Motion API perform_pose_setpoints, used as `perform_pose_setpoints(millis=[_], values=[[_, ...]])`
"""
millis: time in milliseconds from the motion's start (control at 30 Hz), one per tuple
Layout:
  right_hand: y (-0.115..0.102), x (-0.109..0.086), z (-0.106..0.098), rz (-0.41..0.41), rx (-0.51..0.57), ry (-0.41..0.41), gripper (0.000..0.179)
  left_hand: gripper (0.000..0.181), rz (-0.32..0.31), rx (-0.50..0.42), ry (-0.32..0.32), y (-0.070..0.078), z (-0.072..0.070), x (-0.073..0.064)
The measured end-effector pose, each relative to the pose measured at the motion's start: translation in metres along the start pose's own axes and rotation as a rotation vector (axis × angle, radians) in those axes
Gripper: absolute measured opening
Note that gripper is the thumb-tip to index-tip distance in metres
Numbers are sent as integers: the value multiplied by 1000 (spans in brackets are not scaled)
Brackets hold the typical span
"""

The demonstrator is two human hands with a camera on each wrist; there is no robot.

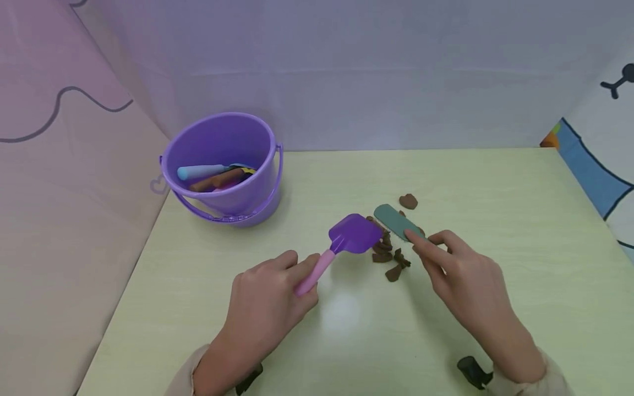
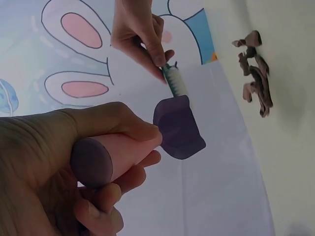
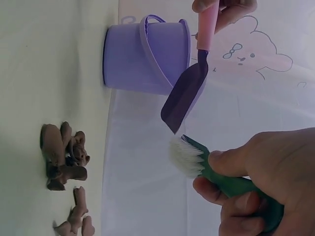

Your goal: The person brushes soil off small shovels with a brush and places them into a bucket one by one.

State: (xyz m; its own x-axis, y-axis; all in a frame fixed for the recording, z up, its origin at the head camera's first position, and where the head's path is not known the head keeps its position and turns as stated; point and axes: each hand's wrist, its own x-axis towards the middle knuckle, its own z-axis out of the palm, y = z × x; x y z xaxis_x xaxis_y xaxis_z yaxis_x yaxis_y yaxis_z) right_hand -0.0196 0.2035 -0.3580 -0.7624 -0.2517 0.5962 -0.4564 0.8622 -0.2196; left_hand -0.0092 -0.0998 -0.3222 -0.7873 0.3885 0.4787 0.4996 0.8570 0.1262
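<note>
My left hand (image 1: 272,291) grips the pink handle of a toy shovel (image 1: 355,234) with a purple blade, its tip pointing right. In my right hand (image 1: 465,280) is a green brush (image 3: 231,184) with white bristles, held between thumb and fingers. Brown clay-like scraps (image 1: 382,257) lie on the table under and around the two tools. Both wrist views show the shovel blade and the bristles close together, raised off the table and apart from the scraps. One lone brown piece (image 1: 408,201) lies farther back.
A purple bucket (image 1: 247,201) with its handle down stands at the back left of the pale table (image 1: 342,341). It contains a light-blue handle (image 1: 200,172), brown pieces (image 1: 225,179) and other small things. Printed cloth (image 1: 371,82) hangs behind and at the sides.
</note>
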Motion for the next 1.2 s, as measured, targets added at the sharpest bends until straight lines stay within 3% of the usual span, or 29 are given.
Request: perform_pose_setpoints(millis=[233,500,733,867,1033,1200], values=[[2,38,-8,-64,15,-14,49,44,-74,21,13,-24,-25,-1],[-1,92,-16,-123,108,-47,36,37,-103,46,62,-54,-63,4],[-18,153,-25,-174,94,-240,27,35,-132,39,52,-80,-96,26],[-31,186,-25,-159,81,-384,26,19,-185,85,44,-95,-111,44],[-49,220,-17,-190,82,-451,22,37,-255,133,-32,-115,-123,66],[-72,251,-6,-258,61,-520,18,48,-291,166,-198,-137,-123,85]])
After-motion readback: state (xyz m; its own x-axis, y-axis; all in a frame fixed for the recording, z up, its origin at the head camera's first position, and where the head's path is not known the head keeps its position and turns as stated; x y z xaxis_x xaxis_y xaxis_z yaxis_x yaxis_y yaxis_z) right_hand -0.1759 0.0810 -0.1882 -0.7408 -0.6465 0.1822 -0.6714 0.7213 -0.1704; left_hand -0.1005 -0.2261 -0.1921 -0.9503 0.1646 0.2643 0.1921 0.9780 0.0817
